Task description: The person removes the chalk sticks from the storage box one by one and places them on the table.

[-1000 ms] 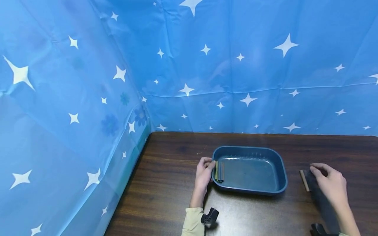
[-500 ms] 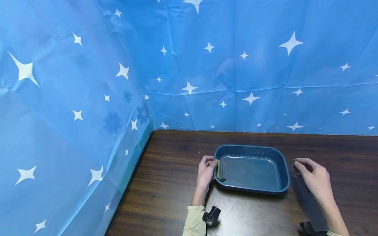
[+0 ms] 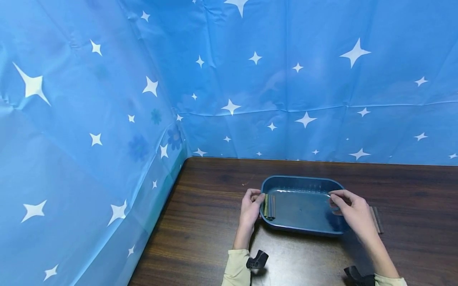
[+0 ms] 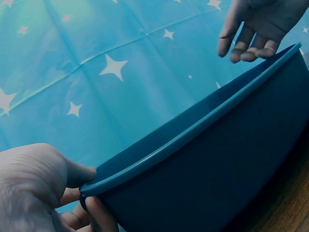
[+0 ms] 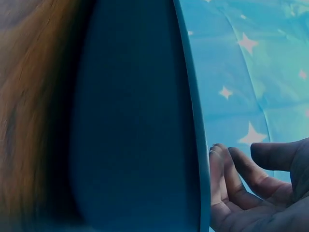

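A blue plastic tub (image 3: 304,228) with rounded corners stands on the table. My left hand (image 3: 250,208) grips its left rim, the thumb over the edge and the fingers below, as the left wrist view (image 4: 36,186) of that hand shows. Several thin sticks (image 3: 270,207), green, grey and brownish, lie side by side inside the tub at its left end. Over the tub's right end is my right hand (image 3: 354,214). Its thumb stands apart from loosely bent fingers in the right wrist view, with nothing visible between them.
Brownish sticks (image 3: 376,219) lie on the dark wooden table (image 3: 207,206) to the right of the tub, partly behind my right forearm. A blue star-patterned sheet (image 3: 229,79) hangs along the back and left of the table.
My right hand has moved left, from beside the stick on the table to over the tub's right end. My left hand keeps its grip on the rim.
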Motion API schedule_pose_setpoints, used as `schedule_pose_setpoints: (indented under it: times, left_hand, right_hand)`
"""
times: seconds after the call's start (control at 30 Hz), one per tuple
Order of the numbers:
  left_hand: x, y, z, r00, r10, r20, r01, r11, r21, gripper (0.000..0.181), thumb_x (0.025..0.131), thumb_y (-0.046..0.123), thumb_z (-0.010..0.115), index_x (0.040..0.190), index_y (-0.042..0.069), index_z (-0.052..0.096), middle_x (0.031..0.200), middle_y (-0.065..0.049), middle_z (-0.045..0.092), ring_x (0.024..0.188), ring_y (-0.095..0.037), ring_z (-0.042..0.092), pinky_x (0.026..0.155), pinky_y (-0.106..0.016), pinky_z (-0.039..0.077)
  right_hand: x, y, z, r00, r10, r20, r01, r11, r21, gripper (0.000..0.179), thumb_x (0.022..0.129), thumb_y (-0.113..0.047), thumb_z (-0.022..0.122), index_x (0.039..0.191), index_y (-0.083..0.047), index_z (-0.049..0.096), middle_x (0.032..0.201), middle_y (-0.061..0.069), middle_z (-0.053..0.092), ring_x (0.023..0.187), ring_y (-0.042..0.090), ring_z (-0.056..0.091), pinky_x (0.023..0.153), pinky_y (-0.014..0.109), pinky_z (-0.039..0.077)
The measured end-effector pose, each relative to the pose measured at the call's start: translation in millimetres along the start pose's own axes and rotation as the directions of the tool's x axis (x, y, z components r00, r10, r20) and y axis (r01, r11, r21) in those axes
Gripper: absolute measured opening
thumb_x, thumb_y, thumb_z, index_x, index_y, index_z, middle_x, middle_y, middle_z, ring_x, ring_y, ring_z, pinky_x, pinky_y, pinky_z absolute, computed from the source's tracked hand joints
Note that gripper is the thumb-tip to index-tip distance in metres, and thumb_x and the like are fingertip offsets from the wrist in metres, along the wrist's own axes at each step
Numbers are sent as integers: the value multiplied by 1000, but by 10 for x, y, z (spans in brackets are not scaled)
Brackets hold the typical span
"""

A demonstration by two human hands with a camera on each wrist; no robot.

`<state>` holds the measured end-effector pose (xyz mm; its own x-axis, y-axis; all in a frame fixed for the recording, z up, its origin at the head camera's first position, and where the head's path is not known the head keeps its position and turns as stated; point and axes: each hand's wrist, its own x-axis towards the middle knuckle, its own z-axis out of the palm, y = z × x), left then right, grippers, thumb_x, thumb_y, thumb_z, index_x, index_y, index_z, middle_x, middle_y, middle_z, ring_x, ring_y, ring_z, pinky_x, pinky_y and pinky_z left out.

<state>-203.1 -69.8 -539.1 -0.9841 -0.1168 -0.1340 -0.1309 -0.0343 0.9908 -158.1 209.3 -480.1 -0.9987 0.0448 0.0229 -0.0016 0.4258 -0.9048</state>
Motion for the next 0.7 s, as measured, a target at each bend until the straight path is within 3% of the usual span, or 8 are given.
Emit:
schedule_pose_setpoints:
  times: [0.37,0.5,0.7]
  left_hand:
    - [-20,18,12,1000,10,2,-10,1000,-20,24,101,12,64,119,-3,59,89,-12,64,53,-11,45,43,-22,36]
    - [-21,25,10,1000,8,0,-8,1000,-18,24,101,12,64,119,-3,58,88,-10,64,53,-10,45,43,-21,36]
    - [-26,39,1,1000,-2,3,2,1000,-20,24,100,12,65,118,-2,59,88,-11,64,53,-10,46,43,-21,37]
  right_hand:
    - [144,-253,281,996,-40,81,40,999,3,35,110,-19,53,129,8,63,108,22,70,97,35,69,77,40,62]
    - [204,-278,400,994,-40,106,36,999,37,33,110,-17,53,128,8,63,108,24,70,96,36,70,77,41,62]
    - [250,-262,615,986,13,164,-34,991,130,33,109,-16,53,128,10,63,109,23,70,98,35,70,78,38,62]
